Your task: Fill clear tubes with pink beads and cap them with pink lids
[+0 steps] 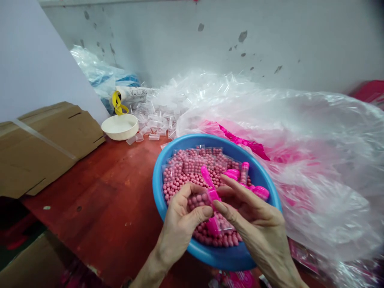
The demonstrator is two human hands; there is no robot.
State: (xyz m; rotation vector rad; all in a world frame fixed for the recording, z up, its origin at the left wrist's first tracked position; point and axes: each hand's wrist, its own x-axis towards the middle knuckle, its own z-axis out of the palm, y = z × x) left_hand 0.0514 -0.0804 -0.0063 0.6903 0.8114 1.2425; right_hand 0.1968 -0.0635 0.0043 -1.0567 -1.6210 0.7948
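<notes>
Over a blue basin [158, 188], my left hand [178, 224] pinches a short clear tube [197, 201] filled with pink beads. My right hand [262, 218] has thumb and fingers around a bright pink plastic piece [206, 175] with a long arm, which meets the tube's right end. Some of that piece is hidden by my fingers. Loose pink beads [177, 188] fill the basin below, with more bead-filled tubes [192, 164] lying on top. Several pink-capped pieces, including a filled tube with a pink cap [245, 172], rest at the basin's right side.
Empty clear tubes [154, 122] are heaped behind the basin. A white shallow dish [120, 128] and yellow strap [118, 105] stand at the back left. Flattened cardboard [48, 148] lies left on the red table [105, 204]. Clear plastic bags [324, 160] with pink parts spread right.
</notes>
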